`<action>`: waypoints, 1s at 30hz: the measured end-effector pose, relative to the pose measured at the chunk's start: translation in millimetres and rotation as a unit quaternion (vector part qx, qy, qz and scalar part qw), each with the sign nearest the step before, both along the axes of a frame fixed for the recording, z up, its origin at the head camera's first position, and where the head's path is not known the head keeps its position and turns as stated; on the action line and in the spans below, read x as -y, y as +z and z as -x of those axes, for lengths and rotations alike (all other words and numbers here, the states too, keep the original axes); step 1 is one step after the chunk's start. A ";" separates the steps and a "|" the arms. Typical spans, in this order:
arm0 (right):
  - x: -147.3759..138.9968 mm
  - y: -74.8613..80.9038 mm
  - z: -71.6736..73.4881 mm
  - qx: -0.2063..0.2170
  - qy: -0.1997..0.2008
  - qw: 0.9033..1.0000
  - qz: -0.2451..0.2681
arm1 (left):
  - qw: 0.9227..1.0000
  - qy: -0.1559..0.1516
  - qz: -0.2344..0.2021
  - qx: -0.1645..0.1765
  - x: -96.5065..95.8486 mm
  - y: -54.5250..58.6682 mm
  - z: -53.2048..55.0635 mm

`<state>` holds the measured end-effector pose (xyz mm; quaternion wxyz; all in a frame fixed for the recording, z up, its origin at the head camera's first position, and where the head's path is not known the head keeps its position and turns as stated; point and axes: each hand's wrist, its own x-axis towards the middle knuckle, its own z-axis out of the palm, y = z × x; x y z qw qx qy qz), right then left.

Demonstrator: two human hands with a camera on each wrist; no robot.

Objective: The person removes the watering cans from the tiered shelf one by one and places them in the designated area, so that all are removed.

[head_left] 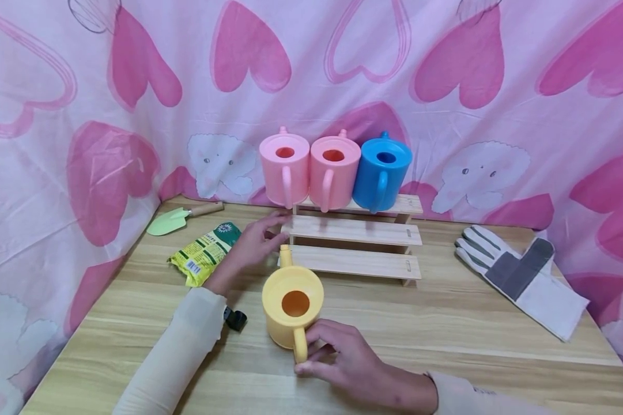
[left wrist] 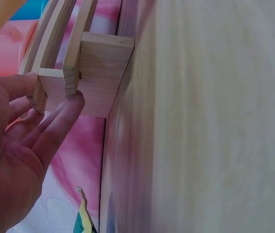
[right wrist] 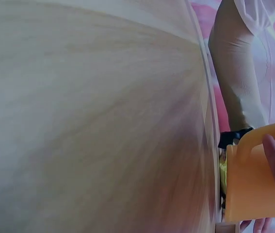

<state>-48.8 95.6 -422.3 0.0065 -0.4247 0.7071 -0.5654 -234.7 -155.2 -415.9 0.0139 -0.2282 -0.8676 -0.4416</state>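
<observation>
My right hand (head_left: 350,354) grips the handle of a yellow watering can (head_left: 277,323), its spout pointing at a three-tier wooden shelf (head_left: 350,262). In the right wrist view the yellow can (right wrist: 251,184) appears held a little above the table. My left hand (head_left: 256,245) holds the shelf's left end; in the left wrist view, its fingers (left wrist: 55,133) touch the plank ends. On the top tier stand two pink watering cans, the left one (head_left: 272,178) and the middle one (head_left: 316,184), beside a blue watering can (head_left: 365,181).
Left of the shelf lie a yellow-green packet (head_left: 202,253) and a trowel (head_left: 171,222) with a wooden handle. A pair of work gloves (head_left: 518,276) lies at the right on the wooden table (head_left: 472,369). A pink heart-print cloth (head_left: 311,98) hangs behind.
</observation>
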 end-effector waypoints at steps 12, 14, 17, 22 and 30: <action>11.1 -0.4 2.3 0.069 -0.005 0.997 -0.014 | 1.000 0.012 0.013 0.007 0.3 -2.0 1.0; 10.7 -1.5 1.8 0.071 -0.007 0.997 -0.017 | 1.000 0.010 0.011 0.005 0.6 -3.0 0.9; 9.9 -2.4 1.2 0.073 -0.014 0.997 -0.023 | 1.000 0.006 0.006 0.002 0.7 -3.9 0.4; 9.0 -4.4 1.7 0.071 -0.020 0.997 -0.031 | 1.000 0.004 -0.001 -0.001 0.7 -3.6 -0.4; 8.6 -5.5 4.0 0.062 -0.028 0.997 -0.040 | 1.000 0.005 0.000 -0.001 0.7 -2.1 0.4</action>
